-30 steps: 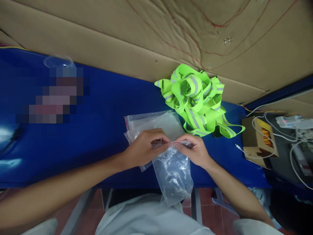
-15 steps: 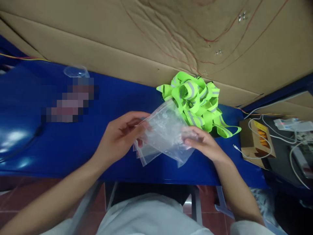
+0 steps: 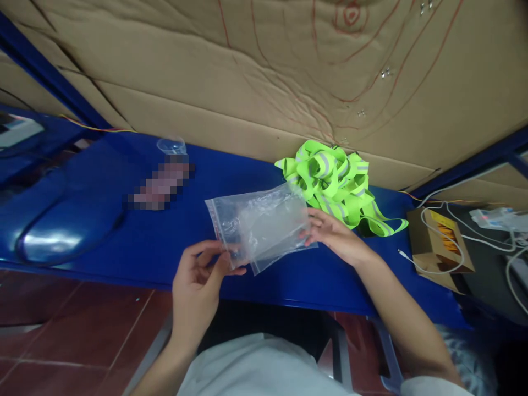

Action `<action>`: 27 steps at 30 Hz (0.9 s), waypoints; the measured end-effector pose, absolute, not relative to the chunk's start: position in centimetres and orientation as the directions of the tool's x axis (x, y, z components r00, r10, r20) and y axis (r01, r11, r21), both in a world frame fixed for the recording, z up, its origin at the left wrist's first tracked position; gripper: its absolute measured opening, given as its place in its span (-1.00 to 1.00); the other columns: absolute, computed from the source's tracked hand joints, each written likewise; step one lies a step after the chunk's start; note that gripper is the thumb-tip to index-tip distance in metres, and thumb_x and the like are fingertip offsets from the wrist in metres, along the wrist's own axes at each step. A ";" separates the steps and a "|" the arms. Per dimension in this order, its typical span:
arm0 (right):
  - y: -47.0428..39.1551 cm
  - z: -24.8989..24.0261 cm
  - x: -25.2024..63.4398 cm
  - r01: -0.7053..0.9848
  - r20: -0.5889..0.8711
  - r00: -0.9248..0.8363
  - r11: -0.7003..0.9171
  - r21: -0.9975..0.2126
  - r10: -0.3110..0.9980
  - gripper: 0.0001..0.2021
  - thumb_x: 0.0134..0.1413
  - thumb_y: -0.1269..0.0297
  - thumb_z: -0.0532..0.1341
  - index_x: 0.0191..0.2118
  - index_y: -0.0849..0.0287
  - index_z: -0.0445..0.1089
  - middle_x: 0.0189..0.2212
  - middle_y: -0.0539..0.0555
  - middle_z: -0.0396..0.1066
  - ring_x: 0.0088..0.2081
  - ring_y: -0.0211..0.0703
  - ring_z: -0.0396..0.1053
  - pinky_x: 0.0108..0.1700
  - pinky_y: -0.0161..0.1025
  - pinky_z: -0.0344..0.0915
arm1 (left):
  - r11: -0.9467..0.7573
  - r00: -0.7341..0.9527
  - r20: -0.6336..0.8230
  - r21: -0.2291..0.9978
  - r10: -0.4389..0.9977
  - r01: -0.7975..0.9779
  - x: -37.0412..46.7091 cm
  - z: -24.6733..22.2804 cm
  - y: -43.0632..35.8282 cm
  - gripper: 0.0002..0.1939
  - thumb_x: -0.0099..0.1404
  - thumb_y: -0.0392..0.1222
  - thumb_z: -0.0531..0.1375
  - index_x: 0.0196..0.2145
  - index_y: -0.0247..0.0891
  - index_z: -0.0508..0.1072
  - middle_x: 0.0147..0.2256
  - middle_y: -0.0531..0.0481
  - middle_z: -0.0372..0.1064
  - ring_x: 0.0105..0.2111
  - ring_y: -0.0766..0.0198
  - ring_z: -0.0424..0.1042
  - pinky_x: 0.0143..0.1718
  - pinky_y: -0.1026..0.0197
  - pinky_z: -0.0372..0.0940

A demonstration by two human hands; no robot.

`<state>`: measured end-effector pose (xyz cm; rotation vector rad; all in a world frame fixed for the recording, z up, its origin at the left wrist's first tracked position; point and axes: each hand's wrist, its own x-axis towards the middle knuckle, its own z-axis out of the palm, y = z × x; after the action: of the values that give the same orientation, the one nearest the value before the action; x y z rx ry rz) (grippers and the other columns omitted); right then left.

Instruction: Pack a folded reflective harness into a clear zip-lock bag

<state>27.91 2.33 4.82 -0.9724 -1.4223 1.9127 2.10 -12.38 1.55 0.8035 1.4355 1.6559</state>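
Note:
Clear zip-lock bags (image 3: pixel 272 225), overlapping and flat, stretch between my two hands above the blue table. A red line runs along the zip edge at their left end. My left hand (image 3: pixel 202 272) pinches the lower left corner with thumb and fingers. At the opposite end, my right hand (image 3: pixel 330 234) has its fingers on the right edge of the bags; its fingertips are partly covered by the plastic. Just behind the bags lies a tangled heap of neon-yellow reflective straps (image 3: pixel 330 176) with grey stripes, partly overlapped by a bag's upper corner.
Cardboard (image 3: pixel 185 71) with red curved lines walls the back of the blue table (image 3: pixel 231 170). At right stand an open cardboard box (image 3: pixel 437 247) and white cables (image 3: pixel 429 269). A clear round plastic item (image 3: pixel 172 146) lies left, near a pixelated patch. A black cable (image 3: pixel 61 258) crosses the left side.
My left hand has moved down and toward me, now at the bags' corner. The bags have turned so their zip edge faces left. My right hand's fingers have shifted to the right edge.

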 end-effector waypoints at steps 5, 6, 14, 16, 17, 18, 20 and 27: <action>1.6 3.3 28.5 0.008 -0.208 -0.540 -0.243 -0.970 0.816 -0.68 0.10 0.07 0.51 -0.08 0.10 0.64 -0.32 0.03 0.62 -0.36 -0.24 0.53 -0.32 -0.31 0.45 | -0.018 -0.462 -0.030 0.995 0.886 -0.098 1.8 0.9 -12.4 -0.67 0.33 -0.04 0.42 -0.09 -0.20 0.43 -0.18 -0.03 0.60 -0.33 0.17 0.66 -0.33 0.16 0.66; 1.7 3.2 28.8 0.002 -0.198 -0.502 -0.227 -0.974 0.842 -0.70 0.08 0.07 0.51 -0.11 0.09 0.65 -0.37 0.02 0.60 -0.39 -0.25 0.52 -0.34 -0.31 0.43 | -0.012 -0.482 -0.033 0.996 0.876 -0.089 1.6 0.8 -12.4 -0.67 0.32 -0.04 0.43 -0.10 -0.21 0.44 -0.18 -0.02 0.60 -0.35 0.18 0.66 -0.33 0.17 0.65; 2.2 4.0 29.5 -0.020 -0.141 -0.441 -0.167 -0.986 0.886 -0.62 0.17 -0.08 0.44 -0.05 0.09 0.66 -0.23 0.11 0.64 -0.30 -0.17 0.57 -0.31 -0.25 0.50 | -0.021 -0.578 -0.010 0.999 0.816 -0.047 1.1 0.0 -13.1 -0.70 0.29 -0.08 0.44 -0.16 -0.21 0.45 -0.18 0.00 0.63 -0.43 0.22 0.64 -0.39 0.25 0.59; 1.6 3.9 28.8 -0.020 -0.137 -0.515 -0.171 -0.985 0.846 -0.61 0.16 -0.11 0.43 -0.09 0.10 0.65 -0.21 0.12 0.64 -0.30 -0.15 0.58 -0.33 -0.24 0.51 | -0.015 -0.565 0.011 1.000 0.825 -0.002 1.7 -0.3 -13.2 -0.72 0.32 -0.06 0.42 -0.15 -0.21 0.45 -0.15 -0.02 0.63 -0.40 0.21 0.66 -0.36 0.25 0.59; 1.3 3.8 28.5 -0.017 -0.133 -0.529 -0.167 -0.986 0.838 -0.63 0.15 -0.10 0.45 -0.15 0.11 0.65 -0.25 0.11 0.64 -0.33 -0.16 0.57 -0.35 -0.25 0.50 | -0.015 -0.562 0.025 1.000 0.827 0.022 1.9 -0.5 -13.3 -0.72 0.33 -0.06 0.42 -0.15 -0.21 0.46 -0.14 -0.02 0.63 -0.42 0.22 0.65 -0.35 0.25 0.59; 1.0 3.7 28.2 -0.016 -0.129 -0.522 -0.160 -0.987 0.843 -0.65 0.13 -0.09 0.46 -0.23 0.13 0.65 -0.31 0.10 0.63 -0.37 -0.18 0.56 -0.39 -0.26 0.47 | -0.014 -0.562 0.037 0.999 0.827 0.045 2.2 -0.7 -13.2 -0.72 0.33 -0.06 0.42 -0.15 -0.21 0.46 -0.14 -0.02 0.63 -0.45 0.24 0.64 -0.36 0.26 0.58; 0.8 3.5 27.9 -0.012 -0.127 -0.463 -0.149 -0.989 0.877 -0.67 0.10 -0.06 0.48 -0.33 0.14 0.62 -0.41 0.07 0.61 -0.44 -0.21 0.52 -0.44 -0.29 0.42 | -0.012 -0.579 0.048 0.998 0.814 0.066 2.4 -1.0 -13.0 -0.70 0.30 -0.06 0.44 -0.16 -0.22 0.47 -0.18 0.00 0.62 -0.49 0.27 0.62 -0.38 0.28 0.56; 1.6 3.9 28.6 0.019 -0.150 -0.328 -0.153 -0.988 0.933 -0.67 0.01 -0.04 0.51 -0.35 0.14 0.59 -0.47 0.04 0.57 -0.47 -0.19 0.45 -0.45 -0.25 0.36 | 0.021 -0.490 -0.104 0.985 0.865 -0.171 1.6 -0.4 -11.6 -0.54 0.17 0.02 0.51 -0.12 -0.17 0.44 -0.21 -0.05 0.62 -0.21 0.06 0.67 -0.24 0.12 0.61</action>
<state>28.63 1.61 3.86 -1.1408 -1.3705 1.5769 1.56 -11.60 -0.44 0.7456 1.4766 1.5967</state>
